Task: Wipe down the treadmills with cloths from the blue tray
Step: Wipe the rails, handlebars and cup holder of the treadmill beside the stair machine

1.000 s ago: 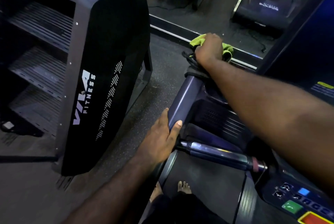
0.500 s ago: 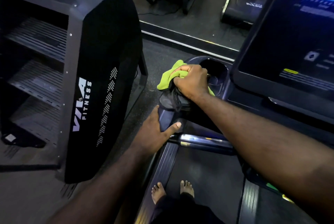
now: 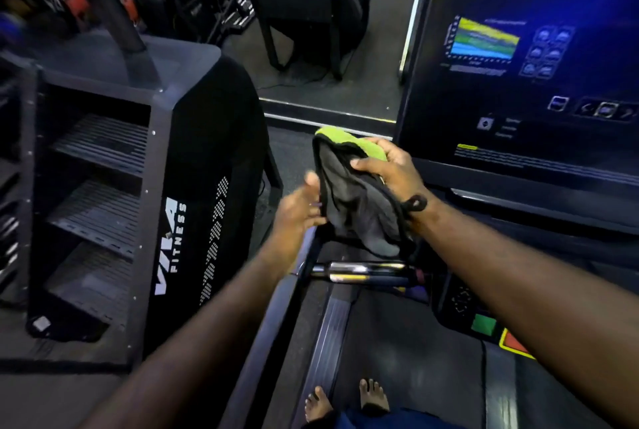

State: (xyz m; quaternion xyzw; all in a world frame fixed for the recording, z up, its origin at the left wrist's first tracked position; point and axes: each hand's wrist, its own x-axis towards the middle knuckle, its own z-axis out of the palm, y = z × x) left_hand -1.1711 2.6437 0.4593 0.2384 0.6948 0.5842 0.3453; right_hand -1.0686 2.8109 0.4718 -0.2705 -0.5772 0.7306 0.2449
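Observation:
My right hand (image 3: 387, 169) grips a cloth (image 3: 352, 207), green on one side and dark grey on the other, holding it up in the air above the left front corner of the treadmill. The cloth hangs down open. My left hand (image 3: 299, 209) is beside its left edge, fingers apart and blurred, touching or nearly touching the fabric. Below is the treadmill's chrome handlebar (image 3: 359, 271), its belt (image 3: 408, 356) and its lit screen (image 3: 518, 82) to the right. The blue tray is not in view.
A black stair machine marked VIVA FITNESS (image 3: 173, 221) stands close on the left. The console's green button (image 3: 484, 325) and red stop button (image 3: 515, 345) lie under my right forearm. My bare feet (image 3: 345, 401) stand on the belt. A mirror (image 3: 328, 31) is ahead.
My right hand lifted the cloth off the cup-holder corner and let it hang open. My left hand left the side rail and rose to the cloth. My view tilted up.

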